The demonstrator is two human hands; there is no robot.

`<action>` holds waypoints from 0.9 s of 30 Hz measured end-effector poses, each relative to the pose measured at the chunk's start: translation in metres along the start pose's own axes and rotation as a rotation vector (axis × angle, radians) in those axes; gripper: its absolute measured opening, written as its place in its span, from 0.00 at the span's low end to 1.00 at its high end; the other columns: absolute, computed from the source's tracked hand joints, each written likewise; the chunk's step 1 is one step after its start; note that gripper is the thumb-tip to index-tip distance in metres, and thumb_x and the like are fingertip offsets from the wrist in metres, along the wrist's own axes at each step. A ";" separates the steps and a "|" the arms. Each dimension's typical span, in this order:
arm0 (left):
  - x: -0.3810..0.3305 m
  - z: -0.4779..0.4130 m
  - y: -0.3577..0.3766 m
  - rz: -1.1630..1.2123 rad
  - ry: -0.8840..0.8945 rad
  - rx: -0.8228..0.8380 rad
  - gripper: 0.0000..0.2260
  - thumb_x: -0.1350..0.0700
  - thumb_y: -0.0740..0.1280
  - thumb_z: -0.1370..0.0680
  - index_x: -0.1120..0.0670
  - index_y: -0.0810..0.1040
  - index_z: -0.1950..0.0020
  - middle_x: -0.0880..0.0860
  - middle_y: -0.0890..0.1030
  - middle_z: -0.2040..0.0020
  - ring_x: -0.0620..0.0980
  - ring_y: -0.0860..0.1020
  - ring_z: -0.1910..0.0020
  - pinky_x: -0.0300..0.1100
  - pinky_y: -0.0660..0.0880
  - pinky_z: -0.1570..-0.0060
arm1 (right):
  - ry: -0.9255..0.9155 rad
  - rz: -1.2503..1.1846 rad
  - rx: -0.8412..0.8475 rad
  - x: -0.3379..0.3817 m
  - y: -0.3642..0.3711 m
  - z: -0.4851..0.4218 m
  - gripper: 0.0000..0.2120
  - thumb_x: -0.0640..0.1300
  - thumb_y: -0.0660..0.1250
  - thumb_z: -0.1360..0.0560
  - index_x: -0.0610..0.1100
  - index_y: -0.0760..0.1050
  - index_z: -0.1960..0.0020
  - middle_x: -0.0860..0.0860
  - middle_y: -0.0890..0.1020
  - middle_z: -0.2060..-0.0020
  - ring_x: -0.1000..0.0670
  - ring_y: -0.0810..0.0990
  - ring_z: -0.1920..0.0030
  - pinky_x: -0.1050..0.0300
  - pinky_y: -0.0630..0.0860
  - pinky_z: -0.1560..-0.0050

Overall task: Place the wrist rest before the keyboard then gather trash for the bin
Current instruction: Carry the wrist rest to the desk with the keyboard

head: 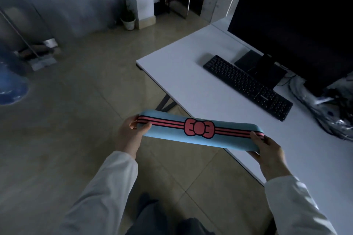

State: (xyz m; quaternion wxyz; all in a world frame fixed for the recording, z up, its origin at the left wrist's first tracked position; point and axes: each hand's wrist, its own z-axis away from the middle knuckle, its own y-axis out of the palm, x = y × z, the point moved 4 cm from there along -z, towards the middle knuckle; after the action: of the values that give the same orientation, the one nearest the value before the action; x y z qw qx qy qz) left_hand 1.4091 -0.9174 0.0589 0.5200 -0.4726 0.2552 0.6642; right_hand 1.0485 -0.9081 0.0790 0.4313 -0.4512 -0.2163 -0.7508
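A blue wrist rest (200,131), banded in red and black stripes with a red bow at its centre, is held level in the air by both ends, over the tiled floor (76,120) just off the near edge of a white table (191,86). The left hand (129,133) grips the left end, its fingers (145,127) curled shut over the striped face with the thumb on top; the right hand (269,152) clasps the right end the same way, thumb pressed on the stripes and the remaining fingers hidden beneath the pad. Both arms wear pale sleeves.

A black keyboard (248,87) lies slantwise on the table, well apart from the rest, with bare tabletop along its front edge where the pad would go. Behind it stands a dark monitor (296,21). To the keyboard's right, a heap of crumpled clear plastic wrapping (328,112) lies on the table and looks like the trash to be gathered.

By this evidence the task is at an early stage: the rest is in hand but not yet set down, the wrapping is untouched, and no bin can be made out with any certainty in the dim room.
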 end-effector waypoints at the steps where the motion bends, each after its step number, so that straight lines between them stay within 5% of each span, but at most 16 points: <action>1: -0.008 -0.006 0.000 -0.010 0.008 0.019 0.20 0.48 0.72 0.40 0.48 0.75 0.50 0.52 0.81 0.51 0.53 0.79 0.48 0.48 0.74 0.42 | 0.000 -0.005 -0.025 0.000 0.002 0.002 0.20 0.40 0.67 0.27 0.35 0.71 0.38 0.43 0.75 0.45 0.46 0.75 0.45 0.51 0.74 0.46; 5: -0.031 -0.048 0.008 -0.061 0.056 0.102 0.26 0.49 0.72 0.40 0.55 0.78 0.45 0.58 0.82 0.46 0.56 0.80 0.46 0.54 0.76 0.42 | 0.015 -0.038 -0.118 -0.006 0.012 0.003 0.18 0.41 0.68 0.28 0.36 0.73 0.40 0.43 0.76 0.46 0.46 0.76 0.46 0.51 0.76 0.46; 10: -0.034 -0.080 0.037 -0.106 0.035 0.188 0.23 0.52 0.74 0.37 0.55 0.77 0.44 0.58 0.82 0.46 0.56 0.79 0.45 0.52 0.75 0.42 | 0.029 -0.045 -0.236 -0.017 0.009 -0.002 0.12 0.43 0.69 0.29 0.39 0.75 0.47 0.46 0.77 0.52 0.51 0.77 0.53 0.61 0.81 0.60; 19: -0.053 -0.129 0.109 -0.177 0.019 0.304 0.24 0.58 0.74 0.34 0.58 0.76 0.40 0.56 0.80 0.44 0.55 0.78 0.41 0.53 0.72 0.36 | 0.121 -0.117 -0.349 -0.025 -0.001 -0.040 0.07 0.43 0.69 0.29 0.41 0.76 0.54 0.50 0.75 0.60 0.51 0.75 0.52 0.51 0.75 0.44; 27: -0.074 -0.170 0.170 -0.356 0.130 0.365 0.21 0.57 0.73 0.35 0.57 0.77 0.43 0.55 0.81 0.49 0.55 0.79 0.46 0.47 0.73 0.41 | 0.178 -0.262 -0.435 -0.033 -0.002 -0.064 0.11 0.41 0.68 0.28 0.38 0.75 0.48 0.45 0.76 0.55 0.50 0.74 0.51 0.53 0.73 0.46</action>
State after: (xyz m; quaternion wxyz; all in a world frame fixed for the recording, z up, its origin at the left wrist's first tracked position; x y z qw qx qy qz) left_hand 1.3130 -1.1482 0.0270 0.6878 -0.4502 0.3165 0.4733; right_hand 1.0227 -0.9381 0.0188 0.2405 -0.4338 -0.0678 -0.8657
